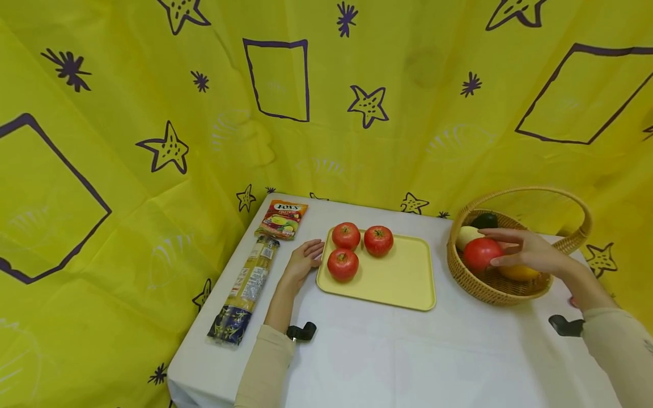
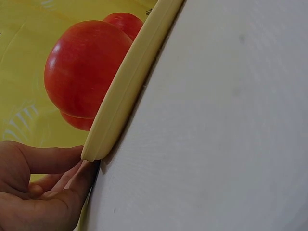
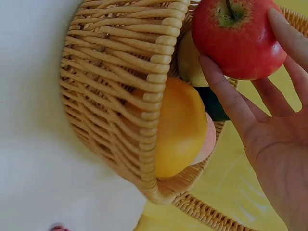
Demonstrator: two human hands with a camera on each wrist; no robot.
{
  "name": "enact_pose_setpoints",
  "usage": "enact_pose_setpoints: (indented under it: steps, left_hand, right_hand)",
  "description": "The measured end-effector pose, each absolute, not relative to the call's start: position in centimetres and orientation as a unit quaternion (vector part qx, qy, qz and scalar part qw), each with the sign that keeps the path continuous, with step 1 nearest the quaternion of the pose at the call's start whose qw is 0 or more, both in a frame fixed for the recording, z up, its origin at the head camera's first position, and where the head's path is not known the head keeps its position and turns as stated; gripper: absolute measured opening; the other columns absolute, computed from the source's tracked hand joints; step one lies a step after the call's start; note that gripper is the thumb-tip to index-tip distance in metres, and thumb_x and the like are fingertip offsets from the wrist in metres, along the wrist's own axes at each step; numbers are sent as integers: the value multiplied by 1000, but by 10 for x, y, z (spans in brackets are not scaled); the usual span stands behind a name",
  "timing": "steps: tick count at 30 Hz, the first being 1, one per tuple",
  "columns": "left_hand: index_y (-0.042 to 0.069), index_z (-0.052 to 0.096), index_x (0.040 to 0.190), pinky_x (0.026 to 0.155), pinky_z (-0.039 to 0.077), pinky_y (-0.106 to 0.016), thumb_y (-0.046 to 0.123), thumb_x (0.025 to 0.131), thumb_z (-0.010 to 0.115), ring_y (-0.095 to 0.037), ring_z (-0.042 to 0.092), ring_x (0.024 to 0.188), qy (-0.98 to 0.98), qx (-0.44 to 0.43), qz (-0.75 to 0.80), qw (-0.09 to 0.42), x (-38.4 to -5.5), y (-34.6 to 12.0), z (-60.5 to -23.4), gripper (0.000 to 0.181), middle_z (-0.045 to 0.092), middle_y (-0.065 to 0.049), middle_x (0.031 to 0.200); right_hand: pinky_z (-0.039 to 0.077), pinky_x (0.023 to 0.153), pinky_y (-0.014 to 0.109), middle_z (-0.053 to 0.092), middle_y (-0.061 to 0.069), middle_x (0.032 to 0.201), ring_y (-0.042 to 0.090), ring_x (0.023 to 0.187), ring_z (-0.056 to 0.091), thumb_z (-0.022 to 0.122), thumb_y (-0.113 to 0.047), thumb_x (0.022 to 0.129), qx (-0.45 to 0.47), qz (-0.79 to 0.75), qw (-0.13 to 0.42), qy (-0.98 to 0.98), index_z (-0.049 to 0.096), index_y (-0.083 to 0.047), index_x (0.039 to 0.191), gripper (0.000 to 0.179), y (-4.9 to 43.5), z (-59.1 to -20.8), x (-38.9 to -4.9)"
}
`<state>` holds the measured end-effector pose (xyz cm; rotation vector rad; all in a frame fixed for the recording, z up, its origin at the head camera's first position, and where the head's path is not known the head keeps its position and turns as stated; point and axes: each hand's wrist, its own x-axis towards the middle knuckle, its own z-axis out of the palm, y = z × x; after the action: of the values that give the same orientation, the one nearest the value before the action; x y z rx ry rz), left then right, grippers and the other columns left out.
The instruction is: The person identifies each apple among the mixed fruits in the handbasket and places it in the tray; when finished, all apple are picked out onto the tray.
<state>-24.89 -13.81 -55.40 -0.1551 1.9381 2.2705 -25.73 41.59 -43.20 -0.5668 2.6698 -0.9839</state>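
Note:
In the head view my right hand (image 1: 525, 249) is at the wicker basket (image 1: 482, 288) on the right and holds a red apple (image 1: 482, 255). The right wrist view shows the apple's stem end and the fingers spread round its sides. My left hand (image 1: 304, 260) lies at the left edge of a pale yellow tray (image 1: 393, 293). In the left wrist view, the thumb meets the tray's rim and the other fingers lie low beside it. Three red apples stand on the tray, among them a front one (image 1: 343, 265) and a right one (image 1: 378, 241).
Inside the basket are a yellow-orange fruit (image 3: 180, 127), a pale yellow fruit (image 3: 190, 57), a dark green one (image 1: 484, 220) and a pinkish one (image 3: 207, 142). A tall handle (image 1: 530, 191) arches over it. Left lie a FOX'S sweets bag (image 1: 282, 220) and a long packet (image 1: 245, 289).

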Motion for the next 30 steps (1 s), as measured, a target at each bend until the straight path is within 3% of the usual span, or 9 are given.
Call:
enact_pose_setpoints:
  steps: [4,8,11,16,20,24,26,30]
  left_hand:
    - [-4,47,152,115,45,-42,-26,86,49,-34,48,145,645,-55,759,75,-248,-139,-552,69,51,-23,154]
    - [-5,47,152,115,46,-42,-27,86,49,-34,48,145,644,-54,759,74,-247,-139,-551,69,51,-24,153]
    - [-6,46,152,114,47,-41,-27,87,49,-35,48,145,646,-51,758,74,-247,-139,-551,68,51,-25,153]
    - [-5,47,152,116,44,-44,-27,87,49,-34,47,145,645,-52,759,74,-246,-139,-551,69,51,-24,154]
    - [-4,45,153,118,42,-46,-26,87,50,-35,46,146,645,-49,759,79,-246,-141,-550,69,49,-24,155]
    - [-5,45,153,118,42,-46,-26,88,50,-34,46,146,643,-50,760,78,-246,-140,-550,69,49,-24,155]
    - [-5,46,153,117,43,-45,-26,87,50,-34,46,146,643,-52,761,77,-246,-140,-550,69,50,-24,155]
    - [-5,46,152,117,43,-44,-26,88,51,-34,47,146,645,-52,759,76,-246,-139,-550,68,50,-24,154]
  right_hand:
    - [58,82,25,58,25,145,0,114,59,81,-21,92,-182,-347,119,913,50,-10,154,71,419,-431,-255]
    - [56,82,24,54,24,148,6,114,61,77,-23,95,-167,-350,120,914,46,-13,158,71,424,-429,-249]
    - [54,83,24,49,20,153,1,113,59,74,-23,98,-159,-355,116,914,42,-17,160,71,426,-426,-244]
    - [52,85,32,49,-1,157,-8,111,60,70,-20,101,-157,-385,118,902,38,-22,163,70,423,-420,-238]
    - [52,97,50,48,-5,155,-6,112,61,68,-19,102,-140,-405,123,895,36,-27,164,71,418,-417,-233]
    - [38,99,75,48,-7,152,-11,112,54,68,-21,102,-123,-425,121,889,34,-28,164,72,415,-413,-228]
    - [38,98,74,47,-15,145,-12,111,51,67,-23,102,-118,-430,115,888,33,-29,165,71,412,-411,-224]
    - [37,98,75,47,-17,143,-10,113,51,66,-22,103,-112,-441,104,884,33,-28,165,70,403,-406,-217]
